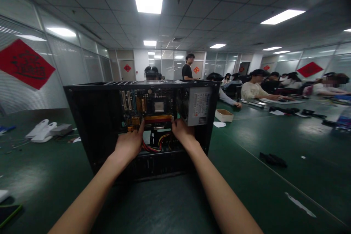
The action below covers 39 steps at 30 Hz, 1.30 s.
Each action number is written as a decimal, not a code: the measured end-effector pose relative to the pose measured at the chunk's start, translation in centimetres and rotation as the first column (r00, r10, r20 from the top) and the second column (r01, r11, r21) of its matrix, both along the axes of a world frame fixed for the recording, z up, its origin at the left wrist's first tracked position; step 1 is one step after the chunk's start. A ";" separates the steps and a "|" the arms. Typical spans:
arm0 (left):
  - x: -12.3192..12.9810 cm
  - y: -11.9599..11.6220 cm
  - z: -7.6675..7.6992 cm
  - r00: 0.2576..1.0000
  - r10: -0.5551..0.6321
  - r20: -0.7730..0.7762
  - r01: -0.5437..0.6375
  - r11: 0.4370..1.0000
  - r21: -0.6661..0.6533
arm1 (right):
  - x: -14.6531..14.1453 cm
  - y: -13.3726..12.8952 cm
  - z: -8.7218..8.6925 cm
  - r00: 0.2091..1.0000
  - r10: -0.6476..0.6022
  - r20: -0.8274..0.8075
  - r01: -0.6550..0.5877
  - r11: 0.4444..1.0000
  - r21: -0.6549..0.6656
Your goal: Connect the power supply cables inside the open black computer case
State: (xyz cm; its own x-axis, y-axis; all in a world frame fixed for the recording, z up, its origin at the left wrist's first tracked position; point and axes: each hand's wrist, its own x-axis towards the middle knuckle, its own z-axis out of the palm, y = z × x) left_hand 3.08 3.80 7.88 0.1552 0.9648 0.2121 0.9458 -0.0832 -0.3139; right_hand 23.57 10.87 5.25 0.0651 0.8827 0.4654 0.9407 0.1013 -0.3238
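Green tbl [246,175]: PC case [161,162] w/ mobo [149,99], PSU [200,106].

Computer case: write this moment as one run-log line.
left hand: at left end of memory slots | right hand: at their right end | computer case: open-sided

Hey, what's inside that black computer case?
Inside the black computer case: a motherboard with red-and-yellow slots, a power supply and coloured cables. The left hand and right hand hide whatever lies behind them.
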 end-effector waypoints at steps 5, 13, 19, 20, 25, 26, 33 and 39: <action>0.3 -0.2 0.1 0.999 0.016 0.027 -0.016 1.000 -0.006 | 0.0 -0.1 0.0 1.000 0.009 -0.027 -0.009 1.000 -0.007; -0.7 0.0 -0.4 0.996 -0.071 0.052 0.071 0.997 0.012 | 0.0 0.0 -0.3 1.000 0.017 0.005 -0.017 1.000 0.024; -0.8 0.0 -0.4 0.998 -0.057 0.029 0.057 0.998 -0.001 | -0.1 0.0 -0.4 1.000 0.015 -0.010 -0.014 0.999 0.041; -0.8 0.0 -0.4 0.998 -0.053 0.026 0.053 0.999 -0.003 | -0.1 0.0 -0.3 1.000 0.016 0.000 -0.016 0.999 0.048; -0.2 -0.4 -0.3 1.000 0.019 -0.004 -0.019 1.000 0.020 | -0.1 -0.3 -0.1 1.000 0.004 0.030 -0.006 0.998 0.056; 0.0 -0.5 -0.3 0.999 0.039 -0.009 -0.038 0.999 0.028 | -0.1 -0.3 -0.1 0.999 0.006 0.036 -0.008 0.999 0.052; 0.9 -0.8 0.3 0.989 0.146 0.014 -0.146 0.989 -0.007 | 0.0 -0.7 -0.1 1.000 0.018 0.014 -0.018 1.000 0.018; 0.5 -1.2 0.3 0.996 0.089 0.001 -0.089 0.996 0.016 | -0.2 -0.9 0.1 1.000 0.011 -0.027 -0.012 0.999 -0.040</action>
